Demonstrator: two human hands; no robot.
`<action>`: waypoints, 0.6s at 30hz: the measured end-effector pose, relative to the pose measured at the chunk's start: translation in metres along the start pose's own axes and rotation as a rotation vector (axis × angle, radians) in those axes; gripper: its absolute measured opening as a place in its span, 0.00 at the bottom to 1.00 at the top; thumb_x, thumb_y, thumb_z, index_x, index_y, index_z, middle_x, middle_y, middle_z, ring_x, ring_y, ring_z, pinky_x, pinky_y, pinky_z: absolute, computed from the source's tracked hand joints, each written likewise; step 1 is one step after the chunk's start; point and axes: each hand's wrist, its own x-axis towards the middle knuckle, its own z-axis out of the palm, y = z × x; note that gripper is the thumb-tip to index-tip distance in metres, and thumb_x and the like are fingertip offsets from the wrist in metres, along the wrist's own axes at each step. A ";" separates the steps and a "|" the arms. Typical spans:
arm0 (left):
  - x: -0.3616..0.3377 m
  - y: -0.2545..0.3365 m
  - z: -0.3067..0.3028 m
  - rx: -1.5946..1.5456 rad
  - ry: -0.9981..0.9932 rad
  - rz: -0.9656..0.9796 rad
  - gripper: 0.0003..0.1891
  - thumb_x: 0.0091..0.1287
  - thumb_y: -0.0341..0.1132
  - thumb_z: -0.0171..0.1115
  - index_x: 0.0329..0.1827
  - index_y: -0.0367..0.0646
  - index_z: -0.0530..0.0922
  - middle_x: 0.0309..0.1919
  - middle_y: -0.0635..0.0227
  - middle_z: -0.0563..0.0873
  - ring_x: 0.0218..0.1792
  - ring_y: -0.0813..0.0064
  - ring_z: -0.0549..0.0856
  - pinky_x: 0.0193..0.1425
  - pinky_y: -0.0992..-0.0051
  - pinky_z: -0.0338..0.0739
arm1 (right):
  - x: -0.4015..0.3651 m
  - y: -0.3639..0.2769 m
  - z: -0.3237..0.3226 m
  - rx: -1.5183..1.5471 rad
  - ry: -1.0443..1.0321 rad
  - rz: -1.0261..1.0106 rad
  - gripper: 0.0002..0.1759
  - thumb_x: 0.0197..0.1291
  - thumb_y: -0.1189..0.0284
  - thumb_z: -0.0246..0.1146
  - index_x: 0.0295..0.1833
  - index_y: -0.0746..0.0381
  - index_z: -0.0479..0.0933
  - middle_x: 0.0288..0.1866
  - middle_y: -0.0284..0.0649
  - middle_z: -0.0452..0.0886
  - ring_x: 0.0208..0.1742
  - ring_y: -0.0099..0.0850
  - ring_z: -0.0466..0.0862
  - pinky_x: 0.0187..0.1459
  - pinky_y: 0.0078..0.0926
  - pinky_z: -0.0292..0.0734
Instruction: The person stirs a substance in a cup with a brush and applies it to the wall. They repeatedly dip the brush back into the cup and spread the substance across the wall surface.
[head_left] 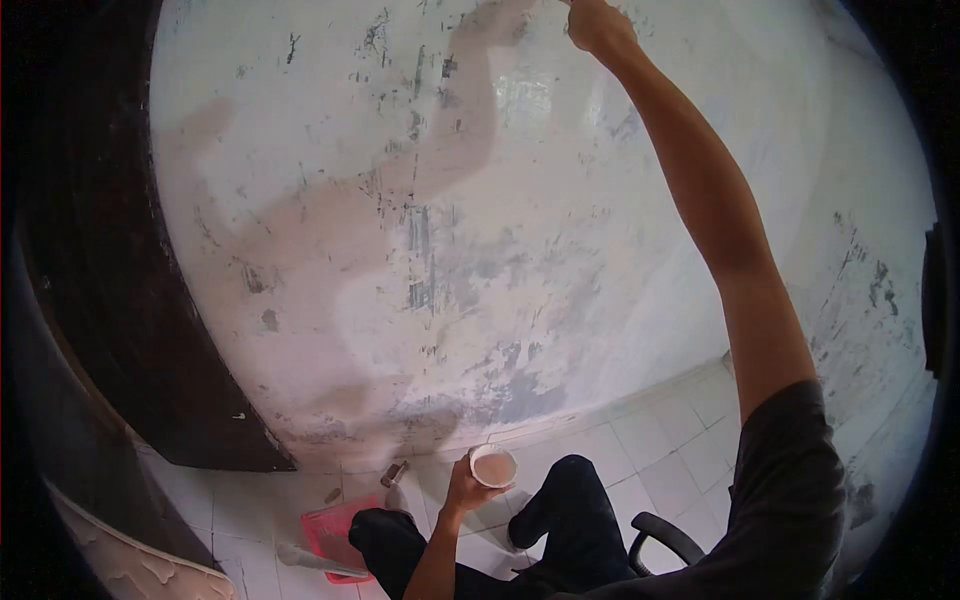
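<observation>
High on the far wall [560, 250], at the top edge of the view, your right hand [600, 25] rests against the plaster with its fingers curled together. Whether they pinch a tool, you cannot tell from here, because the frame cuts them off. Down near your knees, your left hand [462, 490] has its fingers wrapped round a small cup [493, 466] of pinkish paste, held upright above the tiled floor [650, 440]. A pinkish coat [300, 260] covers a broad band on the left of the wall and runs up in a narrower strip toward your raised hand. By that measure perhaps a third of the surface looks covered. The middle and right remain bare, with grey scrapes and flaking spots showing, most thickly low down near the floor. A red tray [330, 530] lies on the tiles to the left of your legs, and a dark door [110, 250] stands at the far left.
</observation>
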 end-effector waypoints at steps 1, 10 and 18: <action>0.001 0.008 -0.002 0.034 0.002 -0.006 0.35 0.38 0.39 0.85 0.50 0.39 0.78 0.42 0.60 0.87 0.44 0.64 0.87 0.51 0.67 0.81 | -0.010 -0.003 -0.006 0.055 -0.003 0.004 0.15 0.61 0.73 0.55 0.49 0.61 0.83 0.53 0.46 0.84 0.54 0.43 0.84 0.51 0.39 0.81; -0.004 -0.003 -0.005 0.091 0.018 0.025 0.35 0.38 0.40 0.85 0.51 0.39 0.78 0.42 0.59 0.87 0.43 0.62 0.87 0.50 0.67 0.81 | -0.109 -0.032 0.057 0.020 -0.411 -0.162 0.19 0.61 0.79 0.49 0.52 0.62 0.81 0.54 0.47 0.82 0.58 0.45 0.81 0.52 0.42 0.79; -0.006 -0.002 -0.003 0.029 -0.029 -0.012 0.34 0.40 0.37 0.84 0.52 0.40 0.78 0.45 0.64 0.86 0.46 0.71 0.86 0.53 0.70 0.80 | -0.160 -0.039 0.073 -0.392 -1.034 -0.496 0.15 0.54 0.73 0.59 0.47 0.63 0.83 0.43 0.43 0.86 0.44 0.39 0.85 0.44 0.40 0.78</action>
